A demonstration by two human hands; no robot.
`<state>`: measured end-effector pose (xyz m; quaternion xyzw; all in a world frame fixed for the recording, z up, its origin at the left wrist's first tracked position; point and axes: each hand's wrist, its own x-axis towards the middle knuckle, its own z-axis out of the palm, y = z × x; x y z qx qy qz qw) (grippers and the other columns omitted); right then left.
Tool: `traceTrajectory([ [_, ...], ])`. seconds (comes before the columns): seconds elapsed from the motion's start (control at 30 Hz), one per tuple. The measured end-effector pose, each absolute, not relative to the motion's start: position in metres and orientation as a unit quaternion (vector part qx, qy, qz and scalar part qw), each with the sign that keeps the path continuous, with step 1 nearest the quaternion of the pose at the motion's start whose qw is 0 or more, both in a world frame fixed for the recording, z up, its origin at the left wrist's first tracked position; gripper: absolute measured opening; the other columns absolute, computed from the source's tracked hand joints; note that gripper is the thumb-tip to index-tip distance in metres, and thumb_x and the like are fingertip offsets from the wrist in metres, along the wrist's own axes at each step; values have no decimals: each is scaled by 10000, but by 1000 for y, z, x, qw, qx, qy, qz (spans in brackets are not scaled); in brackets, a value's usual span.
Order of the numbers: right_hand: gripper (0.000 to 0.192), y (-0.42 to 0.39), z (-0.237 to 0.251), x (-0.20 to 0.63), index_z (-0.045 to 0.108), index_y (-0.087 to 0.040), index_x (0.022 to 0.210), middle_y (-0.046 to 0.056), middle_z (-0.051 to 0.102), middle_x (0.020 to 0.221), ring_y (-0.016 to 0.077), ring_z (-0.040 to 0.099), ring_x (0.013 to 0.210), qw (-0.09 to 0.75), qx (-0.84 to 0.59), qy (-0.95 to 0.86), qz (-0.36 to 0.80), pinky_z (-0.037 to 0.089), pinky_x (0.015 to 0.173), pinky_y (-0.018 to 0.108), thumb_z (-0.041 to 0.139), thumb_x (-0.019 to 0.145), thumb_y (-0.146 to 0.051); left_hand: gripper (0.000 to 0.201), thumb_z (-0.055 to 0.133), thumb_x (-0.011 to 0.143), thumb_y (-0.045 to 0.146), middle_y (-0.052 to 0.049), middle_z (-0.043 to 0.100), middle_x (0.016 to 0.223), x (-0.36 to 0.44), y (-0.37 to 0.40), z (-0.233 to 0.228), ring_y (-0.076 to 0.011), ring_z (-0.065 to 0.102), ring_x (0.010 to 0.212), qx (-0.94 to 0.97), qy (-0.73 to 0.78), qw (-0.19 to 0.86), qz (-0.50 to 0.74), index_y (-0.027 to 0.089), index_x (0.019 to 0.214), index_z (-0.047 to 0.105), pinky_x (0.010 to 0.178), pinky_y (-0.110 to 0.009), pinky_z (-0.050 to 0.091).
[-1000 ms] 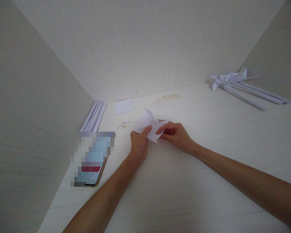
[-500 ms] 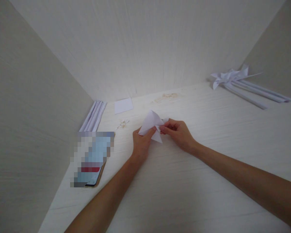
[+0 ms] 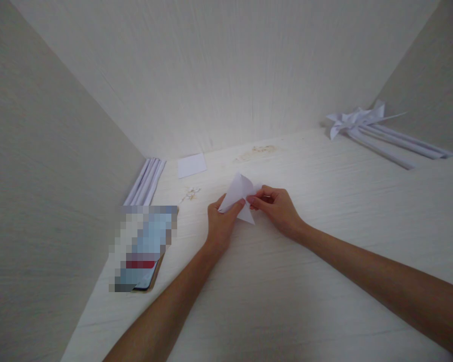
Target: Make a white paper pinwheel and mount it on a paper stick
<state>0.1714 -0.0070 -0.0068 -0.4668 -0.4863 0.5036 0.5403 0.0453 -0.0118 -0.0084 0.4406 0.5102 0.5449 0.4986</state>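
A white paper pinwheel, its corners bent and standing up, is held just above the middle of the table. My left hand is closed around its left side, with the thumb pressed near the centre. From the right, my right hand pinches the paper close to that thumb with thumb and forefinger. Its other fingers are curled in. The fingertips hide the centre of the paper, so whether anything small is held there cannot be seen.
On the far right lie finished-looking paper pinwheels with rolled paper sticks. Several more paper rolls rest by the left wall, near a blurred phone. A flat paper square and small scraps lie behind my left hand.
The thumbs and fingertips have come closer together at the paper's centre. The small point of paper between them is now mostly covered. The paper has shifted slightly right.
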Motion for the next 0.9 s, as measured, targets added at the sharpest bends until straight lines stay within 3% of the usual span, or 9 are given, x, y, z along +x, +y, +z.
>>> traceTrajectory([
  [0.57,162,-7,-10,171,547,-156,556,-17,557,534,97,514,507,527,-492,-528,449,406,517,245,631,615,-281,244,678,542,286,-26,617,636,44,-11,-9,-107,514,536,448,512,503,532,109,708,652,508,-226,396],
  [0.9,181,-10,-6,171,504,-170,591,-26,515,544,98,466,501,554,-501,-527,405,373,488,250,645,595,-283,115,588,598,247,23,517,508,40,-15,-7,-95,458,488,450,436,560,542,140,556,590,497,-219,364],
])
